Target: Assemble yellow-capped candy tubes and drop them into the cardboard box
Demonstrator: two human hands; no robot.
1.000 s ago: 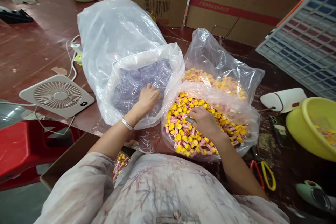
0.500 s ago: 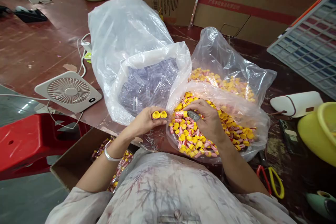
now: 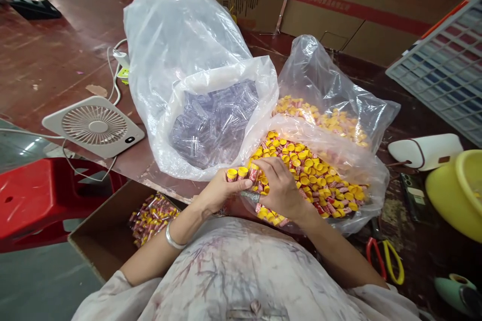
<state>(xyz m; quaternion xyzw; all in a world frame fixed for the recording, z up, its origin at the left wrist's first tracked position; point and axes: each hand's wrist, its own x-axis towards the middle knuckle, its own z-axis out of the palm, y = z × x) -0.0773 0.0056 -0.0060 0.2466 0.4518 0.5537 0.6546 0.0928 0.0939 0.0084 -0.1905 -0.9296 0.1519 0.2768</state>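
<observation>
My left hand [image 3: 218, 190] is closed on two small yellow-capped tubes [image 3: 237, 174] with pink-and-white patterned bodies, held side by side, caps up. My right hand [image 3: 282, 188] meets it, its fingers closed round a third yellow-capped tube [image 3: 253, 172] next to those two. Grey wrapping [image 3: 250, 194] covers the right thumb. Just behind and under the right hand lies an open clear bag [image 3: 376, 180] full of loose yellow-capped pink pieces [image 3: 309, 170]. Left of it, a larger open plastic bag [image 3: 165, 100] holds many clear empty tubes [image 3: 214, 120].
A cardboard box [image 3: 101, 220] with yellow-and-pink tubes stands low on the left, beside a red stool [image 3: 33, 200]. A small fan [image 3: 94, 125] lies on the table's left. Right are scissors [image 3: 393, 261], a phone [image 3: 414, 195], a yellow bucket [image 3: 448, 190] and a white crate [image 3: 444, 70].
My right hand has moved left and down from the pile with a tube, up against the left hand. The left hand's two tubes have tilted more upright. The view has shifted slightly.
</observation>
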